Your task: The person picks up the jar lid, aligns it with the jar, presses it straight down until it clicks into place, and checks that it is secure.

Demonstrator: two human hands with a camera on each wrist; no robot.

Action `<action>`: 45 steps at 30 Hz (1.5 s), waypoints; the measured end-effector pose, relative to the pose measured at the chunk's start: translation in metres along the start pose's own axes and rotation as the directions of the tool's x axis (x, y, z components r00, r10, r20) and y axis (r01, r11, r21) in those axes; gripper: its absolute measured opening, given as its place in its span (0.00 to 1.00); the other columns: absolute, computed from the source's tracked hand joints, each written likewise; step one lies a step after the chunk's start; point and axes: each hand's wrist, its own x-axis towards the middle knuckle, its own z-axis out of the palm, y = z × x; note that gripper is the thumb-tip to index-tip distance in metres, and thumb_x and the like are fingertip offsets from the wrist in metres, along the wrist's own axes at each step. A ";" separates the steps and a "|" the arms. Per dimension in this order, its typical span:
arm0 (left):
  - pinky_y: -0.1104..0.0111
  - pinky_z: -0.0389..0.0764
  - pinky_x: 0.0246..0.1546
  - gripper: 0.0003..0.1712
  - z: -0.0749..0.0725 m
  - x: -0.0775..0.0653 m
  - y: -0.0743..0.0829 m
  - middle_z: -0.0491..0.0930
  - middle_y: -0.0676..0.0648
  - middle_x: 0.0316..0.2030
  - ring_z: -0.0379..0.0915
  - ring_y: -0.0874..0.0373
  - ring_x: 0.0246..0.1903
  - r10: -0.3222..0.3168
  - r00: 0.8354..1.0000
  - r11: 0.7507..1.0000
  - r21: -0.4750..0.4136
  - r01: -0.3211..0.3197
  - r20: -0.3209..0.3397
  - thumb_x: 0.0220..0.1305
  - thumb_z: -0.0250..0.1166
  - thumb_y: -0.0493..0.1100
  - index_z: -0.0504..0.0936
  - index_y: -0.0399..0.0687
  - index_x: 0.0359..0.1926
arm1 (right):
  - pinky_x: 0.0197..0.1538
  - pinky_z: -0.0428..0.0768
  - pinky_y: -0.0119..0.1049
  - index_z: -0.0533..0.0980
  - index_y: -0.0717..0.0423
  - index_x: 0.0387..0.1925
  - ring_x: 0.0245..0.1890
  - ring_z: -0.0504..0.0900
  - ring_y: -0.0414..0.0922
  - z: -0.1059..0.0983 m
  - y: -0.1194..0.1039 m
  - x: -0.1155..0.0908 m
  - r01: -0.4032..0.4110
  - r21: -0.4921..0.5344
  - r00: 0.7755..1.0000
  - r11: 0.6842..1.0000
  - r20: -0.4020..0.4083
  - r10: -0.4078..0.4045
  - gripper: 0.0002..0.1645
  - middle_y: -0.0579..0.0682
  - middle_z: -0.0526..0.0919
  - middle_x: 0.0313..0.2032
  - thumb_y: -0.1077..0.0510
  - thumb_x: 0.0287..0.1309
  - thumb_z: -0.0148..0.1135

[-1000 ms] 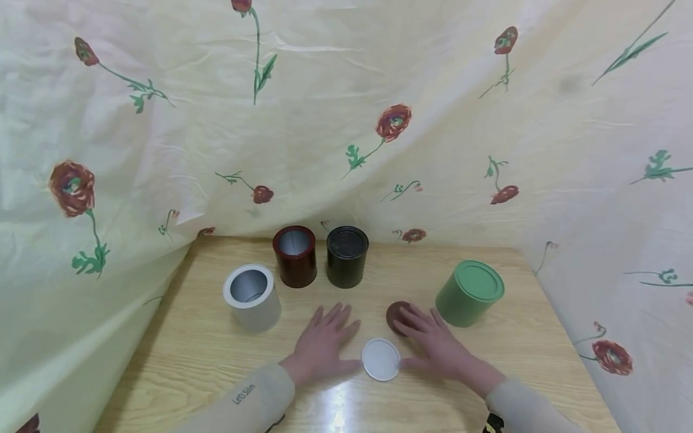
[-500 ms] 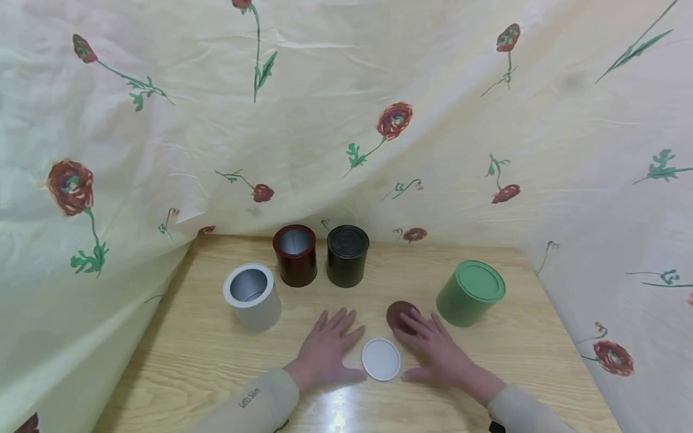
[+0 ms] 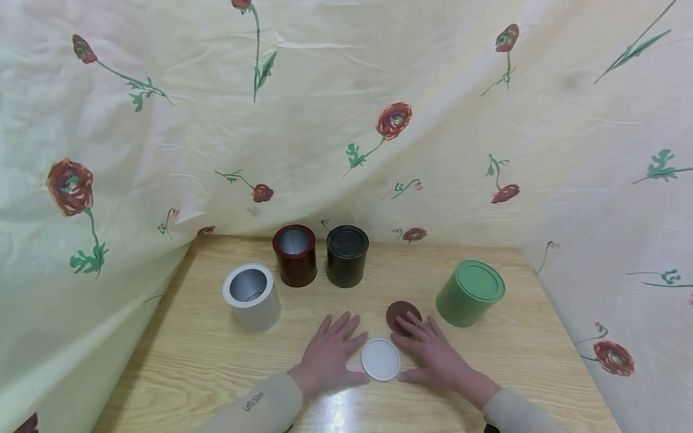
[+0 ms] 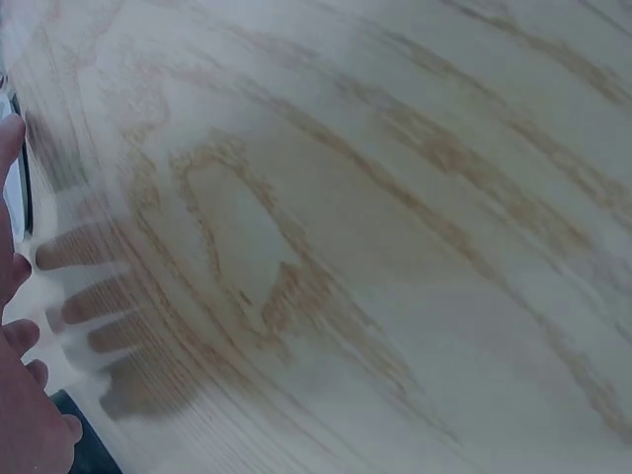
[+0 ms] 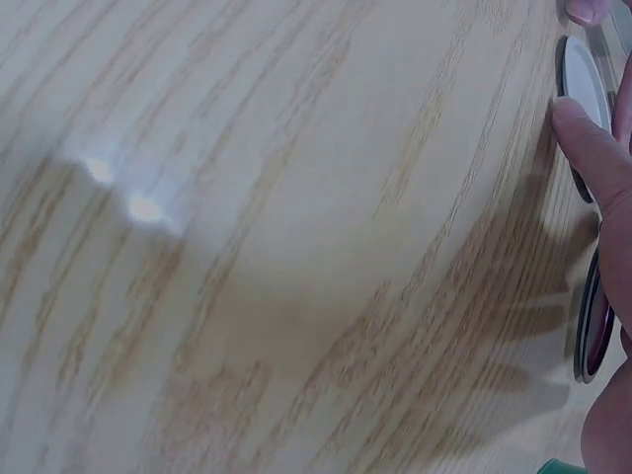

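In the head view a round white lid (image 3: 381, 359) lies flat on the wooden table between my two hands. My left hand (image 3: 331, 356), fingers spread, is just left of it, thumb close to its lower left edge. On the other side, my right hand (image 3: 435, 361) has its fingers stretched out, with fingertips overlapping the lower right part of a dark brown lid (image 3: 399, 311). Whether those fingertips touch it I cannot tell. The right wrist view catches the white lid (image 5: 588, 84) and the right thumb (image 5: 583, 133) beside it. Neither hand grips anything.
An open white can (image 3: 257, 310) stands at left. Behind it are an open dark red can (image 3: 296, 267) and a black can (image 3: 346, 264) with its lid on. A lidded green can (image 3: 468, 297) stands at right. Flowered cloth (image 3: 325, 120) surrounds the table (image 3: 178, 337).
My left hand has slid a little to the right and nearer to me. The right hand has drawn back slightly, showing more of the brown lid. Lids and cans have stayed put.
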 end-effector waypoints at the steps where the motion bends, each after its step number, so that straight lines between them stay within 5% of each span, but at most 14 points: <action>1: 0.41 0.49 0.82 0.50 0.001 0.000 0.001 0.59 0.44 0.82 0.50 0.44 0.83 0.001 1.000 1.000 0.000 -0.001 -0.005 0.62 0.64 0.79 0.74 0.59 0.77 | 0.68 0.58 0.82 0.82 0.55 0.66 0.75 0.67 0.69 0.001 0.000 0.000 0.005 -0.007 1.000 1.000 -0.004 -0.005 0.48 0.62 0.73 0.74 0.30 0.51 0.78; 8: 0.42 0.55 0.80 0.48 0.003 0.003 0.005 0.64 0.44 0.80 0.54 0.45 0.81 0.016 1.000 0.998 0.056 -0.014 -0.022 0.63 0.64 0.79 0.77 0.60 0.75 | 0.66 0.61 0.83 0.84 0.55 0.63 0.73 0.69 0.71 0.006 0.001 0.002 0.039 -0.009 0.998 0.999 -0.053 -0.039 0.47 0.63 0.76 0.72 0.29 0.49 0.78; 26: 0.44 0.54 0.81 0.46 0.003 0.006 0.004 0.64 0.45 0.80 0.55 0.46 0.81 0.009 1.000 1.000 -0.014 -0.009 -0.023 0.64 0.65 0.77 0.79 0.58 0.74 | 0.67 0.58 0.84 0.86 0.55 0.60 0.74 0.68 0.71 0.003 -0.004 0.007 0.023 0.072 0.999 0.997 -0.032 -0.020 0.42 0.63 0.74 0.73 0.37 0.48 0.82; 45: 0.45 0.52 0.82 0.47 -0.014 0.004 -0.003 0.62 0.45 0.81 0.51 0.45 0.83 0.001 1.000 0.996 -0.094 -0.004 -0.031 0.65 0.68 0.74 0.77 0.55 0.76 | 0.68 0.60 0.83 0.86 0.57 0.60 0.74 0.69 0.69 -0.001 -0.002 0.019 0.062 0.031 0.996 0.998 -0.070 -0.059 0.43 0.64 0.74 0.73 0.35 0.50 0.82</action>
